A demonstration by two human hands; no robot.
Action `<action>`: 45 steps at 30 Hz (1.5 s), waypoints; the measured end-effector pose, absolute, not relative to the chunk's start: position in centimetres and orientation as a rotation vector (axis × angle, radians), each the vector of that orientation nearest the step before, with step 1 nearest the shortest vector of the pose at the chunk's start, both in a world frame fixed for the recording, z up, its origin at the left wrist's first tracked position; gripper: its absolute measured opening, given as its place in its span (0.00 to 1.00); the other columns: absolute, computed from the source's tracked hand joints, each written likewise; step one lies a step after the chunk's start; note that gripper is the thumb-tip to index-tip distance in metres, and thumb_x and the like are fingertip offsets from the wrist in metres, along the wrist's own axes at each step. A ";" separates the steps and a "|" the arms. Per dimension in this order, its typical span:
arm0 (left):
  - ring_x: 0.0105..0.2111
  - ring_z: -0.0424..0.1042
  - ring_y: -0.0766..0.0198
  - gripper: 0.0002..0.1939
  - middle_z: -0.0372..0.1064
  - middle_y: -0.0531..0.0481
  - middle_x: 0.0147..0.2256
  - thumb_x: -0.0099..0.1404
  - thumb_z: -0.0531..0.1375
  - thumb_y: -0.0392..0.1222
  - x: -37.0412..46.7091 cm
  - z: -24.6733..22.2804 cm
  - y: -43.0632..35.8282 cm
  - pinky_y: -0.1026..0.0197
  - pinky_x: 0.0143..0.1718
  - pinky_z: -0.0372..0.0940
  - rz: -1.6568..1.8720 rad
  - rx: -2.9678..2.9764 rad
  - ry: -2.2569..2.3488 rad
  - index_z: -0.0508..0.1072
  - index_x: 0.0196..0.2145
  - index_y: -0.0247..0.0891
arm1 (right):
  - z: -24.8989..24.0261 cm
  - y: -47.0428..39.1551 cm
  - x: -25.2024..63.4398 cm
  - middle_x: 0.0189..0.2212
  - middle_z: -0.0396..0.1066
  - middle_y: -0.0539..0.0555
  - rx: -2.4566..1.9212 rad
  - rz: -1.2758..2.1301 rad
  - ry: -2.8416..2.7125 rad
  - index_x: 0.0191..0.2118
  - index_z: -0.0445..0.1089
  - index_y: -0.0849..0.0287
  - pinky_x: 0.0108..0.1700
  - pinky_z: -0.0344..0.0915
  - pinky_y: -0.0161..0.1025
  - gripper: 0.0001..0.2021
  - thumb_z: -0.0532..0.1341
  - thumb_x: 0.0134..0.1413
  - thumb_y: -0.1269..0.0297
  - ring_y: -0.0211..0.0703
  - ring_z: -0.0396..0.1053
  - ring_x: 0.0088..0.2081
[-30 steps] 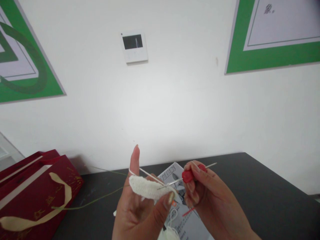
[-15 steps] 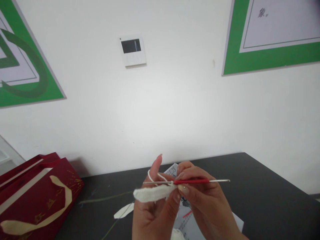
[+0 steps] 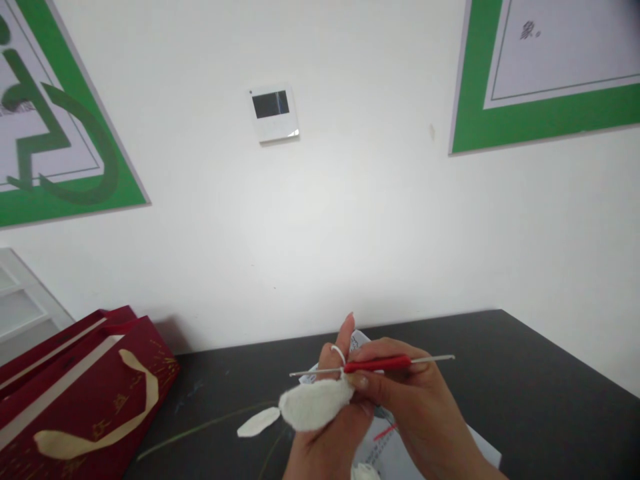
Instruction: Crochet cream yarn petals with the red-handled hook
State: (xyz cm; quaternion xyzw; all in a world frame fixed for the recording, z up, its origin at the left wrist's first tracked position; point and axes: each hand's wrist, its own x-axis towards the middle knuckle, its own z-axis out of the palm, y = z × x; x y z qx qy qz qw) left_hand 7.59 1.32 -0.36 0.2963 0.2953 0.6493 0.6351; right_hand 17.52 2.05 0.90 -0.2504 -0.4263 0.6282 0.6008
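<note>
A white crocheted piece is pinched in my left hand, its broad face turned toward me. White yarn loops over a raised finger of that hand. My right hand grips a crochet hook by its red handle, the metal shaft lying nearly level. The hook's left part passes just above the top edge of the piece, where the yarn meets it. Both hands are close together above the table.
On the dark table lie a white leaf-shaped piece, a thin green strand and printed paper. A bit of white yarn ball shows below my hands. Dark red gift bags stand at left. Behind is a white wall.
The crocheted piece has tilted so that its broad face shows rather than its edge. My left hand has turned and shifted right, its yarn loop now smaller. The view has swung slightly left.
</note>
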 end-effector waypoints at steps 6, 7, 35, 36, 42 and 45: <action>0.32 0.73 0.65 0.31 0.76 0.50 0.36 0.47 0.74 0.39 4.9 0.6 -0.3 0.67 0.35 0.66 1.369 0.947 0.579 0.78 0.51 0.47 | 0.8 2.5 18.3 0.25 0.80 0.49 -0.548 1.377 -1.045 0.26 0.81 0.52 0.29 0.70 0.29 0.06 0.76 0.39 0.69 0.36 0.74 0.26; 0.29 0.72 0.66 0.25 0.75 0.50 0.32 0.48 0.74 0.41 4.3 1.0 -0.4 0.68 0.30 0.66 1.372 0.963 0.606 0.81 0.46 0.45 | 0.9 2.5 18.6 0.25 0.79 0.49 -0.560 1.329 -1.099 0.26 0.81 0.52 0.29 0.69 0.28 0.06 0.75 0.40 0.69 0.35 0.73 0.26; 0.25 0.64 0.71 0.19 0.67 0.54 0.23 0.58 0.69 0.46 1.7 3.0 -0.6 0.70 0.30 0.61 1.424 0.955 0.836 0.81 0.48 0.42 | 2.6 2.3 20.8 0.27 0.81 0.50 -0.512 1.147 -1.348 0.29 0.82 0.49 0.31 0.71 0.23 0.08 0.73 0.44 0.72 0.35 0.77 0.28; 0.24 0.64 0.71 0.19 0.67 0.54 0.23 0.58 0.69 0.46 1.6 3.1 -0.7 0.69 0.29 0.61 1.404 0.966 0.825 0.81 0.47 0.42 | 2.5 2.2 20.9 0.27 0.81 0.50 -0.506 1.151 -1.346 0.29 0.82 0.49 0.31 0.71 0.23 0.08 0.73 0.44 0.72 0.34 0.77 0.28; 0.24 0.61 0.70 0.19 0.63 0.54 0.24 0.57 0.69 0.43 1.4 2.7 -0.7 0.67 0.27 0.61 1.485 0.939 0.755 0.80 0.48 0.42 | 2.3 2.3 21.0 0.28 0.82 0.49 -0.417 1.296 -1.345 0.31 0.82 0.49 0.32 0.72 0.24 0.08 0.73 0.45 0.72 0.34 0.76 0.29; 0.26 0.64 0.69 0.16 0.65 0.53 0.23 0.59 0.68 0.41 1.9 2.7 -0.4 0.67 0.29 0.63 1.624 0.910 0.669 0.81 0.46 0.41 | 2.1 2.2 20.7 0.28 0.81 0.50 -0.415 1.346 -1.311 0.30 0.82 0.51 0.28 0.71 0.25 0.09 0.73 0.43 0.74 0.33 0.75 0.26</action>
